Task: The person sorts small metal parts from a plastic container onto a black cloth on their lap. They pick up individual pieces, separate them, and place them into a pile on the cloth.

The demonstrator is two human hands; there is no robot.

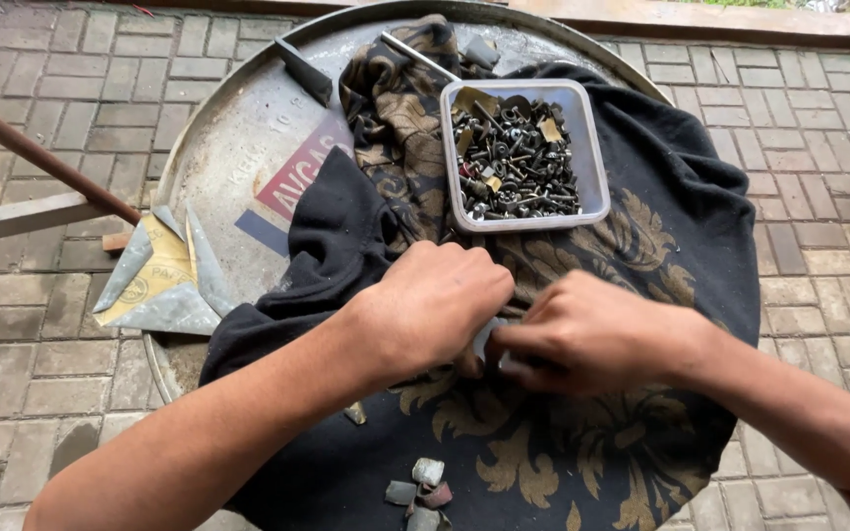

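Presently both hands meet over the middle of the drum top, a round metal lid that serves as the work surface. The left hand is curled with fingers closed tight; the right hand faces it, fingertips pinched narrow. Between them sits a small grey metal part, gripped by both hands and mostly hidden, so its kind cannot be told. It lies just above the black cloth with gold leaf pattern that covers the right and near part of the drum top.

Toward the far edge, on the cloth, stands a clear plastic tub full of dark bolts, nuts and washers. A folded sheet of sandpaper overhangs the left edge. Several small grey pieces lie on the cloth at the near edge, and a dark angled metal bit rests at the far left. A rusty rod slants in from the left over the brick paving.

Risks, as judged: the part is small and the grip is fingertip only, so a slip could drop it into the cloth folds or off the near edge onto the paving. A forearm swung wide could catch the cloth and drag it, tipping the tub. The loose pieces at the near edge sit close to the rim and could roll off if the cloth is tugged.
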